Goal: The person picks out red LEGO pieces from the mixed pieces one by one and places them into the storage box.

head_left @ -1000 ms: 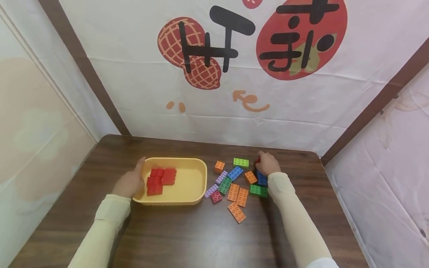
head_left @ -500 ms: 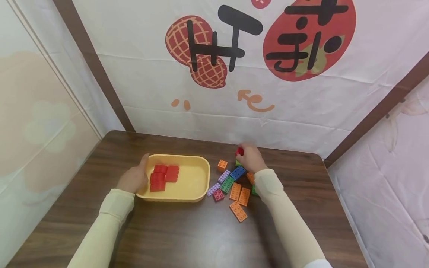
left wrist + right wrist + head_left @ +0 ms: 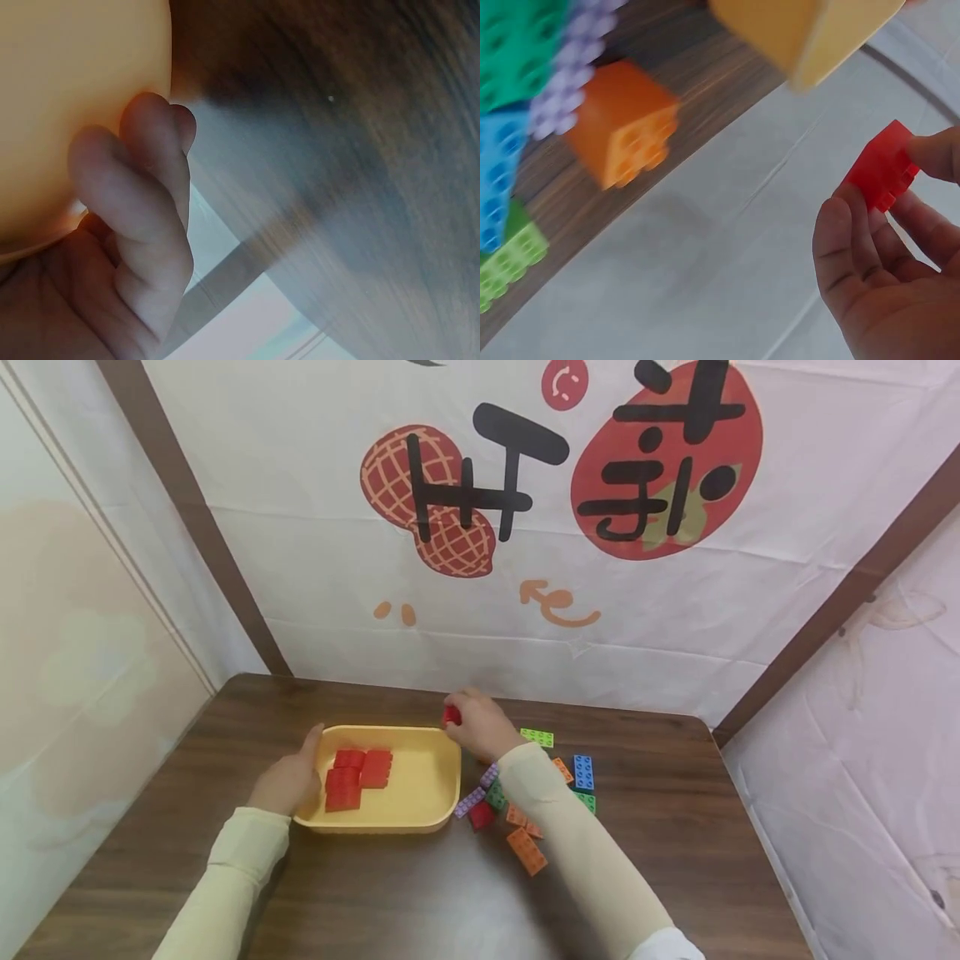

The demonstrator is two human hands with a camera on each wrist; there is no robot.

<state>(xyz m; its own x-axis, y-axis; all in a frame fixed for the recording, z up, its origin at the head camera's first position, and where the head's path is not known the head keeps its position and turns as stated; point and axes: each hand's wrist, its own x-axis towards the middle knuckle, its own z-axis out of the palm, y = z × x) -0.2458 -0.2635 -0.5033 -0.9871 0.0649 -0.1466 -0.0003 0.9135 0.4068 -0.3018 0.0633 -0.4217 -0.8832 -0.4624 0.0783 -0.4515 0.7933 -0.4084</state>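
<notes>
A red building brick [image 3: 881,165] is pinched between the thumb and fingers of my right hand [image 3: 480,724]. In the head view this hand is by the far right corner of a yellow tray [image 3: 420,777]. The right wrist view shows studs along one side of the brick. My left hand [image 3: 288,781] grips the tray's left end; in the left wrist view its curled fingers [image 3: 139,199] press the outer wall. Inside the tray, on its left side, lie several red bricks [image 3: 345,787].
Right of the tray lie several loose bricks: a lime one [image 3: 537,737], a blue one [image 3: 583,772], an orange one [image 3: 527,851] and a purple one [image 3: 470,802]. My right forearm covers some of them. An orange brick [image 3: 622,124] shows near the table's far edge. A printed cloth [image 3: 480,652] hangs behind.
My right hand has lifted the red brick from the right side of the pile and carried it left to the tray's far right corner. The left hand stays at the tray.
</notes>
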